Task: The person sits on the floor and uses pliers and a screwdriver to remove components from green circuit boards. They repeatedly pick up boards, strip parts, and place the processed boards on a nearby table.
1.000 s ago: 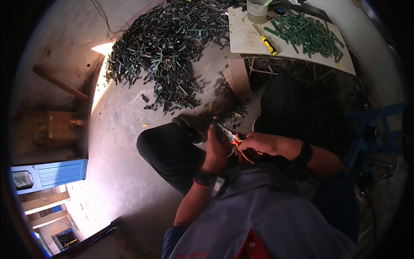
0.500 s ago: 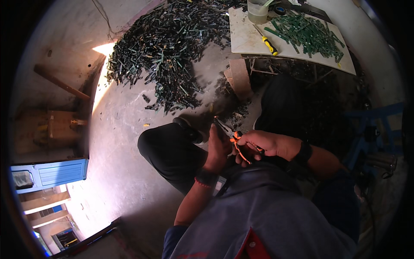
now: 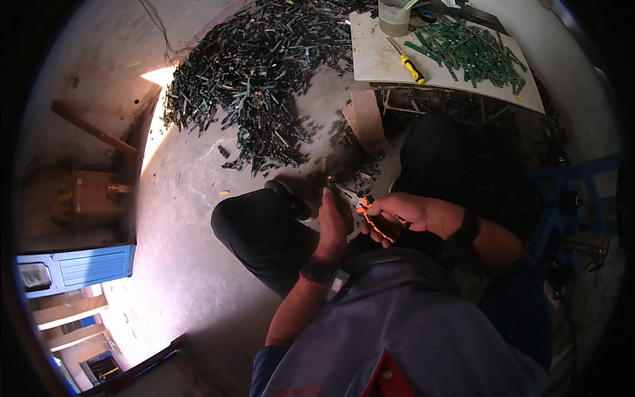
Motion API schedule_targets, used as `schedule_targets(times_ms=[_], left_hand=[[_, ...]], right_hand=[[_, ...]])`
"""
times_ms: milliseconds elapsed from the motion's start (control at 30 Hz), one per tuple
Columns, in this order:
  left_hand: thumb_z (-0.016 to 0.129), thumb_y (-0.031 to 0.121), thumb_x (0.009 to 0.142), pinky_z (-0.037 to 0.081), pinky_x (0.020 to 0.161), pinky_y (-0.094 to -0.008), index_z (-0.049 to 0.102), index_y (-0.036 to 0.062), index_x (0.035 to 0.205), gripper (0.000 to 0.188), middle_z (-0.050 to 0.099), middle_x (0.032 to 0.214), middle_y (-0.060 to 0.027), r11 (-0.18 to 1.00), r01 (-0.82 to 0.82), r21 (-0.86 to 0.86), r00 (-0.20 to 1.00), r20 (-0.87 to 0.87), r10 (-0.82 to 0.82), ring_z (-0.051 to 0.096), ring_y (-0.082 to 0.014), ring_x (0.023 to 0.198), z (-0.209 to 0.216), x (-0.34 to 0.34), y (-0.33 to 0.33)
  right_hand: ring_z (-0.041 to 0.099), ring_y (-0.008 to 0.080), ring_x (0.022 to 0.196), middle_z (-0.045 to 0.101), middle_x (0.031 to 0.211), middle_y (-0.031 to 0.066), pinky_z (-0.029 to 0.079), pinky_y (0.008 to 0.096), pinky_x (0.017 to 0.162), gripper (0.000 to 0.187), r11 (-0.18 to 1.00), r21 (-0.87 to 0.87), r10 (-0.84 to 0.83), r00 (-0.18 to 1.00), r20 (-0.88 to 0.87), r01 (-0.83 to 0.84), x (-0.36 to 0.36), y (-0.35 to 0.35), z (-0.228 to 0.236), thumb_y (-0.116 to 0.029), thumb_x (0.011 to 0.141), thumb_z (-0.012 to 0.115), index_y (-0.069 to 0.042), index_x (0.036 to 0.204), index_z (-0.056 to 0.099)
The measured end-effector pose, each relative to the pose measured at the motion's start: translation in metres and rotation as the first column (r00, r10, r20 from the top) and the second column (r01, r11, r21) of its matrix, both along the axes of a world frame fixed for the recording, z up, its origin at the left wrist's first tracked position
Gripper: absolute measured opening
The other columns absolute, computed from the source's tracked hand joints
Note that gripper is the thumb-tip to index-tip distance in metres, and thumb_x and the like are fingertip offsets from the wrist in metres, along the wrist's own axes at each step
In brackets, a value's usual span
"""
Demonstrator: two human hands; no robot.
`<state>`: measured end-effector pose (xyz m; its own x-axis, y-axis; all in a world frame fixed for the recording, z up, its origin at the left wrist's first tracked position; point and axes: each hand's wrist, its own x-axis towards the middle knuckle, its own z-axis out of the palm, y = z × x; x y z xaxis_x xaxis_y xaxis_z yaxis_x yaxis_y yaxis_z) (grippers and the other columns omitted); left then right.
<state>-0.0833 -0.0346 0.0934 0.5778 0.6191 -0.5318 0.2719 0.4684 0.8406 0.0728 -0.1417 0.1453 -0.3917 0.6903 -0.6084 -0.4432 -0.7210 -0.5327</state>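
Observation:
In front of my body, my right hand [image 3: 411, 213] is closed round the handles of a pair of pliers [image 3: 363, 209]. These pliers have orange and black handles, and their metal jaws point up and left toward my other hand. My left hand [image 3: 335, 221] is closed with its thumb up, pinching a small dark strip [image 3: 331, 182] that has an orange-coloured tip. Most of that strip is hidden by the fingers. Whether the jaws touch it I cannot tell.
A large heap of dark strips [image 3: 258, 86] covers the floor ahead. At the right stands a low board table [image 3: 377, 63] with green strips [image 3: 473, 53], a yellow-black screwdriver [image 3: 411, 67] and a plastic tub [image 3: 394, 18]. Brown cardboard [image 3: 368, 119] leans by it.
My right hand and the pliers have shifted slightly to the right, and the handles sit at a somewhat different angle. The left hand has barely moved and still pinches the strip.

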Motion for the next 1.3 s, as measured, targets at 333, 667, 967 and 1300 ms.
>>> schedule_targets(times_ms=[333, 667, 967, 1300], left_hand=[[0.042, 0.011, 0.092, 0.036, 0.051, -0.0381, 0.044, 0.0003, 0.084, 0.014, 0.044, 0.058, -0.0101, 0.939, 0.086, 0.333, 0.994, -0.089, -0.06, 0.036, -0.0247, 0.049, -0.006, 0.001, -0.005], [0.032, 0.046, 0.096, 0.024, 0.041, -0.0251, 0.051, 0.0093, 0.078, 0.045, 0.039, 0.054, 0.0024, 0.989, -0.121, -0.084, 0.988, 0.084, 0.128, 0.033, -0.0079, 0.044, 0.012, 0.012, -0.002], [0.033, 0.057, 0.092, 0.017, 0.036, -0.0244, 0.031, 0.0156, 0.061, 0.052, 0.022, 0.049, 0.0049, 0.799, -0.031, -0.6, 0.982, 0.131, 0.137, 0.02, -0.0099, 0.037, 0.013, 0.012, 0.0], [0.033, 0.058, 0.091, 0.016, 0.037, -0.0254, 0.031, 0.0151, 0.06, 0.053, 0.023, 0.048, 0.004, 0.828, -0.048, -0.558, 0.978, 0.141, 0.152, 0.019, -0.0096, 0.037, 0.016, 0.009, -0.003]], right_hand=[[0.057, 0.02, 0.057, 0.06, 0.071, 0.0094, 0.047, 0.0314, 0.052, 0.028, 0.967, -0.181, -0.217, 0.954, -0.205, 0.181, -0.013, -0.007, -0.002, -0.026, 0.087, 0.044, -0.003, 0.081, 0.058], [0.058, 0.0286, 0.059, 0.058, 0.067, 0.014, 0.046, 0.0388, 0.052, 0.024, 0.91, 0.356, -0.19, 0.548, 0.815, -0.213, -0.005, -0.004, -0.003, -0.024, 0.083, 0.052, -0.001, 0.077, 0.053], [0.059, 0.0358, 0.064, 0.06, 0.074, 0.0199, 0.047, 0.0411, 0.059, 0.024, 0.854, 0.399, -0.348, 0.205, 0.915, -0.333, 0.001, -0.004, -0.019, -0.02, 0.079, 0.053, 0.002, 0.09, 0.053], [0.056, 0.0138, 0.064, 0.061, 0.071, 0.008, 0.045, 0.027, 0.061, 0.025, 0.949, 0.259, 0.021, 0.856, 0.517, -0.18, 0.011, -0.015, -0.009, -0.018, 0.083, 0.048, 0.003, 0.082, 0.061]])
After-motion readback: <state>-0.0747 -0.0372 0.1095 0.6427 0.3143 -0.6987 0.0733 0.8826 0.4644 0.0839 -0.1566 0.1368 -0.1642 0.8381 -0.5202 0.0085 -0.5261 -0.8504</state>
